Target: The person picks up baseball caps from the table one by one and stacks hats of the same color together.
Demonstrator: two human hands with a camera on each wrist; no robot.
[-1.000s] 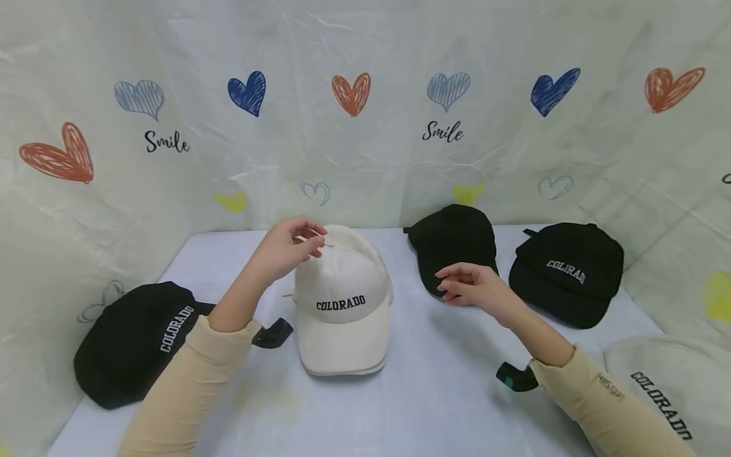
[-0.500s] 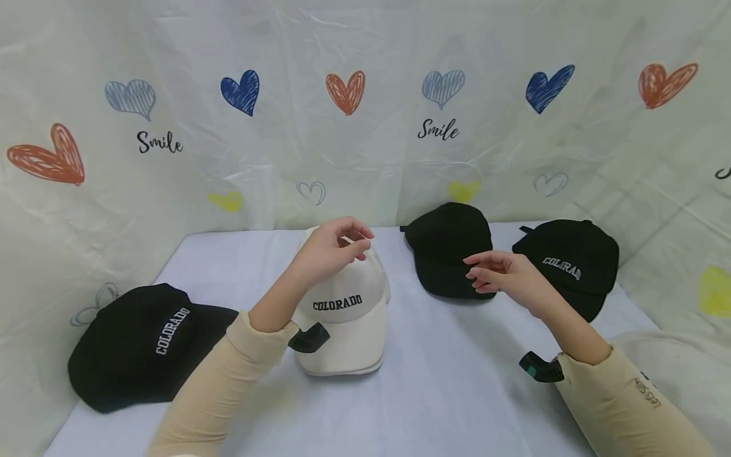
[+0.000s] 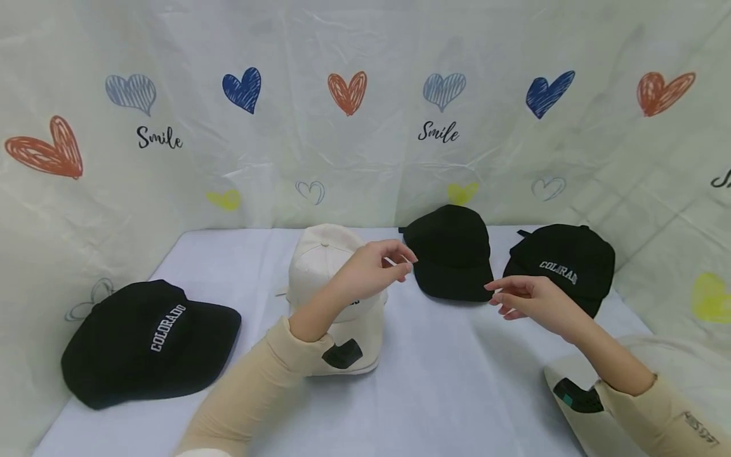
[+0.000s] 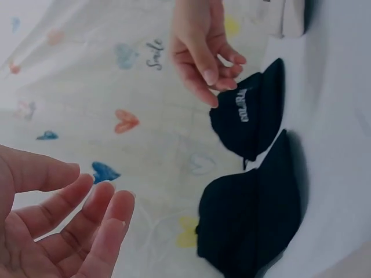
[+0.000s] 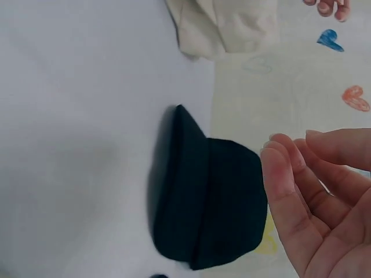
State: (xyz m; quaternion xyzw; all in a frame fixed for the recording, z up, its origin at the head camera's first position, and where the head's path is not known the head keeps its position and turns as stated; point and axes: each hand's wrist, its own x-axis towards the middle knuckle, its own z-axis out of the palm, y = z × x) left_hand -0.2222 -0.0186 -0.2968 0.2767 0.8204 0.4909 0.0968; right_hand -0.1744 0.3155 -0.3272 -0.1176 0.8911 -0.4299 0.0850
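Note:
My left hand [image 3: 371,270] hovers above the table with loosely bent fingers and nothing in them, its forearm crossing in front of a cream cap [image 3: 320,254]. That cap's brim shows a double edge. Fingertips of this hand point at a plain-fronted black cap [image 3: 451,247] by the back wall. To the right, my right hand [image 3: 533,301] also hangs in the air and holds nothing. It overlaps the brim of a black COLORADO cap [image 3: 579,254] in the head view. Both wrist views show relaxed fingers apart from the plain-fronted black cap [image 5: 217,202].
A third black cap [image 3: 143,343] lies at the left side of the table, brim to the right. Another cream cap [image 3: 668,349] sits at the right front, partly behind my right forearm. A white sheet [image 3: 342,158] printed with hearts hangs behind the table [image 3: 422,393].
My left hand has moved right, from above the cream cap to beside the plain-fronted black cap. My right hand has also drifted right, away from that black cap. The caps have stayed put.

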